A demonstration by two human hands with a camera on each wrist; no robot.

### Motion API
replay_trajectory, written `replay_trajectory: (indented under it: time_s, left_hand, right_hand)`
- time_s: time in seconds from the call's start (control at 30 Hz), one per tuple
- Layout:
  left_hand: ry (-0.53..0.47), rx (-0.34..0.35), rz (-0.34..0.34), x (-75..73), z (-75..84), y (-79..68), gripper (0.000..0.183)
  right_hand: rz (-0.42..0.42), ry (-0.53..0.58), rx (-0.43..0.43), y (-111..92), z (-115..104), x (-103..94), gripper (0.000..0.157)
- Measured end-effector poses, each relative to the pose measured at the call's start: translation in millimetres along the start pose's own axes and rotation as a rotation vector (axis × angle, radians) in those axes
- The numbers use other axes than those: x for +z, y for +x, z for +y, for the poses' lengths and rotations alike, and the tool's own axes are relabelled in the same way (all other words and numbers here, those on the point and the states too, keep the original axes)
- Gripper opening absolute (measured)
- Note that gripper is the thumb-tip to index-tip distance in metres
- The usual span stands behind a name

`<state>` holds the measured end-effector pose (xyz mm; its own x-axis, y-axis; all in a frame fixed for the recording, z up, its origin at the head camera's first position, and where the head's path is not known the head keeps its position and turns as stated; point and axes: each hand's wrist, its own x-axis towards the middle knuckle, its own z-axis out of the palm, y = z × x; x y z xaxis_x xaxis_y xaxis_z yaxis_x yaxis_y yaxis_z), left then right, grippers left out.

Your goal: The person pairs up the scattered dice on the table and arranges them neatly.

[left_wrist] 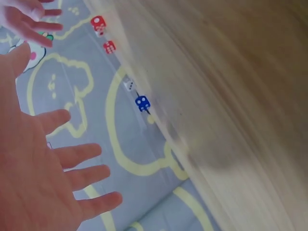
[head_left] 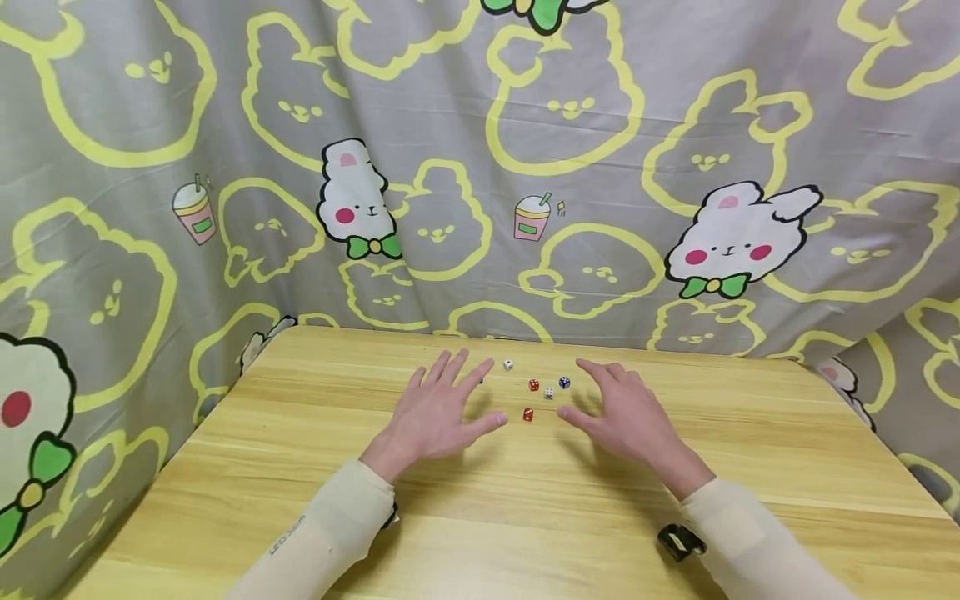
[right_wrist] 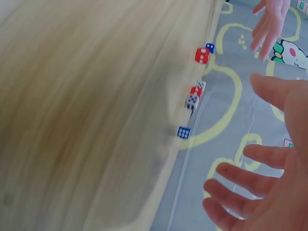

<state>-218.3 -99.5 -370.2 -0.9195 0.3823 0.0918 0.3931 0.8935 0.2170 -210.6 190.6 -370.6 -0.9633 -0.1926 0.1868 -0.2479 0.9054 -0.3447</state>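
Blue die [left_wrist: 142, 104], seemingly near left hand [head_left: 441, 415]

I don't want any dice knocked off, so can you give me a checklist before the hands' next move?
1. Left hand empty: ok, it holds nothing.
2. Right hand empty: ok, it holds nothing.
3. Dice on the table: ok, all six rest there.
4. Left blue die clear in the head view: not ok, the left hand hides most of it.
5. Front red die untouched: ok, gaps show on both sides.
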Motion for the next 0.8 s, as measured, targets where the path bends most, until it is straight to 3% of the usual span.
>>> replay_trajectory:
  time_s: [0.27,0.53,0.8]
  left_hand:
    - [-0.059,0.050,-0.097,1.7,8.5,4.4,0.076]
    - [-0.119,0.080,-0.217,3.1,13.9,10.5,0.073]
    - [-0.145,0.082,-0.289,8.0,19.3,18.5,0.068]
  right_hand:
    - [-0.108,0.081,0.006,9,-13,8.6,0.065]
    - [-0.137,0.132,0.019,15,-23,18.3,0.047]
    - [-0.147,0.143,0.029,23,-30,29.4,0.038]
